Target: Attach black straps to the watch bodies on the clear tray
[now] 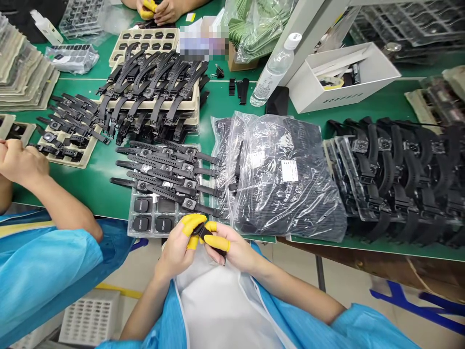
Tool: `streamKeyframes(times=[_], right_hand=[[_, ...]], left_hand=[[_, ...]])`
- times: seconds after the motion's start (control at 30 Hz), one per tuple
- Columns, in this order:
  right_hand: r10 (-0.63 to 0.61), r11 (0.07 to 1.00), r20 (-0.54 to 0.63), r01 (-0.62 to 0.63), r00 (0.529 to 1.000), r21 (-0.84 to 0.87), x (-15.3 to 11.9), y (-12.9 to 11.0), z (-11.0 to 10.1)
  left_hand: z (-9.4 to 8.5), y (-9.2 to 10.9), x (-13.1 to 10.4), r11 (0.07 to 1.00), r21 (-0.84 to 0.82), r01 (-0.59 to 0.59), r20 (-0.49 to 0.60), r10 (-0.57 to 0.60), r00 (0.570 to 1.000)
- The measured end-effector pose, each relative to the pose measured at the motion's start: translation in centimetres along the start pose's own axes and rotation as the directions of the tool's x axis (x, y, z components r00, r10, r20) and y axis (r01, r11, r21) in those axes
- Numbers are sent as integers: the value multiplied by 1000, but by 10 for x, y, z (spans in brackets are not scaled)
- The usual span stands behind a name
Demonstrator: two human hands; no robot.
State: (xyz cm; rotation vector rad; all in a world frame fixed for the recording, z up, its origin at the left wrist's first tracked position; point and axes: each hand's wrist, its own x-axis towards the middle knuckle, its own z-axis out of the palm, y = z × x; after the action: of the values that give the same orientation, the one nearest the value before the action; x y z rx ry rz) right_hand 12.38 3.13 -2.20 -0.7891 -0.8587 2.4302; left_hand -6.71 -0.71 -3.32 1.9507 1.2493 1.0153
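In front of my chest, at the table's near edge, my left hand (180, 248) pinches a small dark watch body (198, 229) between yellow-capped fingers. My right hand (232, 246), also wearing yellow finger cots, grips a black watch strap (206, 233) that meets the watch body; whether the two are joined cannot be made out. Just beyond my hands lies a clear plastic tray (130, 215). Strapped black watches (174, 169) lie in rows across it, and dark square watch bodies (141, 224) sit in its nearer compartments.
A clear bag of black straps (290, 203) lies right of the tray. Stacked trays of watches (381, 165) stand farther right. Behind are a water bottle (274, 70), a white box (312, 97) and more watch trays (152, 87). Co-workers' hands (23, 162) show left and at the top.
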Motion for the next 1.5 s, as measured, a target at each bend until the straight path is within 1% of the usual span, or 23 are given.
streamKeyframes(times=[0.1,0.2,0.33,0.4,0.53,0.6,0.67,0.8,0.87,0.97,1.07,1.17,1.23,1.27,1.3,1.33,1.4,1.43,1.5], right_hand=[[-15,996,-7,15,1000,82,3,3,0],[-23,987,-46,30,999,155,5,4,2],[3,988,-67,8,998,155,4,2,4],[30,989,-69,-20,997,148,3,1,4],[86,986,-76,-74,993,148,2,-3,2],[90,988,-78,-79,993,136,2,-3,2],[71,993,-70,-64,995,103,2,-3,1],[28,1000,-27,-28,999,2,2,-1,1],[24,1000,-31,-25,999,-13,2,-1,0],[2,1000,-53,-3,999,-15,2,-3,0],[-35,997,-55,31,998,-65,3,-5,0],[-18,996,-25,15,1000,-86,6,-6,1],[34,995,17,-32,999,-91,7,-8,1],[64,993,43,-59,997,-107,7,-10,1],[93,988,71,-83,993,-134,7,-13,1],[119,980,95,-102,988,-172,7,-16,1],[165,955,128,-126,978,-268,7,-23,1],[184,939,136,-134,973,-317,8,-27,0],[215,901,135,-144,967,-409,9,-34,0]], left_hand=[[2,-1,1,998,45,-33,-8,34,999],[-1,0,3,994,100,-50,-1,50,999],[-8,6,5,999,17,-29,87,28,996],[-10,8,5,1000,18,-23,100,21,995],[-10,9,5,983,181,-42,108,23,994],[-9,8,6,973,227,-44,127,15,992],[-10,7,6,981,193,-30,138,3,990],[-12,5,7,1000,18,-7,135,5,991],[-13,3,5,1000,-14,2,124,0,992],[-12,-1,1,998,-11,60,85,-59,995],[-8,-6,-2,995,-23,98,-28,-99,995],[-2,-5,-4,990,-111,82,-172,-100,980],[1,-1,-4,969,-229,93,-254,-152,955],[2,2,-3,948,-301,108,-293,-200,935],[1,5,-2,918,-378,119,-336,-256,906],[0,9,0,883,-454,118,-385,-314,868],[-4,14,6,822,-565,67,-498,-405,767],[-7,16,9,806,-591,28,-554,-431,713],[-14,16,15,804,-593,-36,-650,-452,611]])
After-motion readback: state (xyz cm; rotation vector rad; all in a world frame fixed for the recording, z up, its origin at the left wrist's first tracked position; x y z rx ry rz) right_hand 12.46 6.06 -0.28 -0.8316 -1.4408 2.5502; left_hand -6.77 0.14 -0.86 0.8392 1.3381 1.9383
